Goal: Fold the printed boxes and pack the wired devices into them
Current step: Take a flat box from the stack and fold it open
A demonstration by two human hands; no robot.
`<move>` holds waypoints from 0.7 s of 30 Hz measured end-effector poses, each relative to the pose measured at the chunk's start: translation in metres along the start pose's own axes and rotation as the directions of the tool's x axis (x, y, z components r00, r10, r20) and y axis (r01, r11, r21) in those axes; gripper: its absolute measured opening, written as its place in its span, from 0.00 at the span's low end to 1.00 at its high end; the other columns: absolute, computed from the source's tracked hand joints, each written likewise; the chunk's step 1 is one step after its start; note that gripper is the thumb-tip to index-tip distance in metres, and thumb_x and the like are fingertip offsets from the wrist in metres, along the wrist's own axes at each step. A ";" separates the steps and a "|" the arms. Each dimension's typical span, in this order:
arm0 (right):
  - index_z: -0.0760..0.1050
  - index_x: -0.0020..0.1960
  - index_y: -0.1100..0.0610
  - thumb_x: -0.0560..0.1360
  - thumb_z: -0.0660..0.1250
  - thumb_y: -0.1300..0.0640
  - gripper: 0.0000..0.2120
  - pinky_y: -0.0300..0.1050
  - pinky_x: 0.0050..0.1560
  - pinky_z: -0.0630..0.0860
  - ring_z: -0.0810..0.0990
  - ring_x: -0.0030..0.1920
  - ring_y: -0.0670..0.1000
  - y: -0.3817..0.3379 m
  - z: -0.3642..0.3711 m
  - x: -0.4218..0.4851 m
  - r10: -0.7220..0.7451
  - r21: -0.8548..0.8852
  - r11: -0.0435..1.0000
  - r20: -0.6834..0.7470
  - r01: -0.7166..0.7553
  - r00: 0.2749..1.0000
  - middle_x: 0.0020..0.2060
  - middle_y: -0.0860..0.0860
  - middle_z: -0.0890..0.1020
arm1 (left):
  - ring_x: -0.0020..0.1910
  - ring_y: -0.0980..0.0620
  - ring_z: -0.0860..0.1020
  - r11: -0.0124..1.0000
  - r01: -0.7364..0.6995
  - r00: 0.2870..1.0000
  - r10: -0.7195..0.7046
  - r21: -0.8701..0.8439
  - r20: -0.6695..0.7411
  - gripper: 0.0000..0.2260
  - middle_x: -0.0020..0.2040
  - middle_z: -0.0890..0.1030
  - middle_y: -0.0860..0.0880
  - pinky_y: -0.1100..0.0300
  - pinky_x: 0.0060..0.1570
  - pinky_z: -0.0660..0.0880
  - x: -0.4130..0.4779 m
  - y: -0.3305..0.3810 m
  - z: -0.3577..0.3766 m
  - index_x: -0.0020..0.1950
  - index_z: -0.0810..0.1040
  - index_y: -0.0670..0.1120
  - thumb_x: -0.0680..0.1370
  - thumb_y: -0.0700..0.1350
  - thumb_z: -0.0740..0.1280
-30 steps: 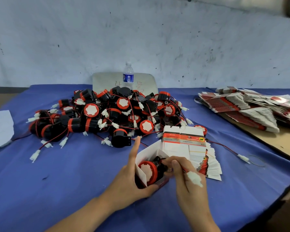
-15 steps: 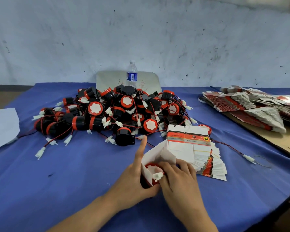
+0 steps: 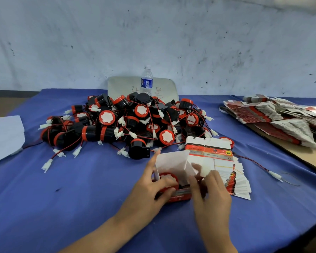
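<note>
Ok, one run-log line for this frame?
step: packing device into box | left hand: holds box | right hand: at flaps, grip unclear | box: open

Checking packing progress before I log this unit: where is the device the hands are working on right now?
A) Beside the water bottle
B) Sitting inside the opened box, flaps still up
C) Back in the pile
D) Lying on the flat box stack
B: the device shows its red-and-white face inside the opened box, which the left hand grips while the right hand works at its flaps.
</note>
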State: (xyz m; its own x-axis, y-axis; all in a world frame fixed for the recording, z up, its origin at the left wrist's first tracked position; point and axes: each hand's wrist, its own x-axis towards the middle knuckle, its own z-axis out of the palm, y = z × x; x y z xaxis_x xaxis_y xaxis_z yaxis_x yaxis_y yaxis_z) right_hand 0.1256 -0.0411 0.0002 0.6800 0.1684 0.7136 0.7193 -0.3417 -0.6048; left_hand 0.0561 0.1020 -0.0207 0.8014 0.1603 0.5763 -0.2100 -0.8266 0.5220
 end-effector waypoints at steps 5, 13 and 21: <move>0.64 0.65 0.29 0.72 0.65 0.51 0.27 0.24 0.43 0.71 0.81 0.39 0.41 -0.009 -0.006 -0.003 0.132 0.215 0.970 -0.078 -0.113 0.988 0.44 0.34 0.78 | 0.62 0.61 0.68 0.995 0.069 0.995 -0.074 0.069 0.070 0.07 0.78 0.39 0.60 0.65 0.56 0.73 0.001 0.004 -0.001 0.51 0.76 0.57 0.75 0.53 0.71; 0.68 0.57 0.34 0.74 0.63 0.58 0.21 0.31 0.46 0.77 0.84 0.42 0.41 -0.010 -0.007 -0.004 0.010 0.367 0.930 -0.082 0.020 0.997 0.46 0.35 0.82 | 0.61 0.58 0.72 0.991 0.095 0.992 -0.102 0.099 0.068 0.07 0.77 0.38 0.62 0.61 0.57 0.74 0.002 0.006 0.000 0.50 0.75 0.57 0.75 0.53 0.71; 0.70 0.51 0.33 0.75 0.69 0.58 0.19 0.22 0.39 0.68 0.77 0.41 0.35 0.000 0.001 -0.001 -0.080 0.197 0.977 -0.003 0.079 0.997 0.40 0.39 0.80 | 0.57 0.55 0.75 0.992 0.071 0.995 -0.078 0.106 0.062 0.07 0.78 0.42 0.59 0.57 0.51 0.77 0.002 0.005 0.001 0.51 0.76 0.56 0.76 0.53 0.71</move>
State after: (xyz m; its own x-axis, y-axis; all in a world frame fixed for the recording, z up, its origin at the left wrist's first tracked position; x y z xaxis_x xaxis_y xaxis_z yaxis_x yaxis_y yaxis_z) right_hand 0.1253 -0.0408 -0.0009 0.6201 0.1924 0.7606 0.7845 -0.1385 -0.6045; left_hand 0.0577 0.0979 -0.0176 0.8486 0.1903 0.4935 -0.0922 -0.8655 0.4923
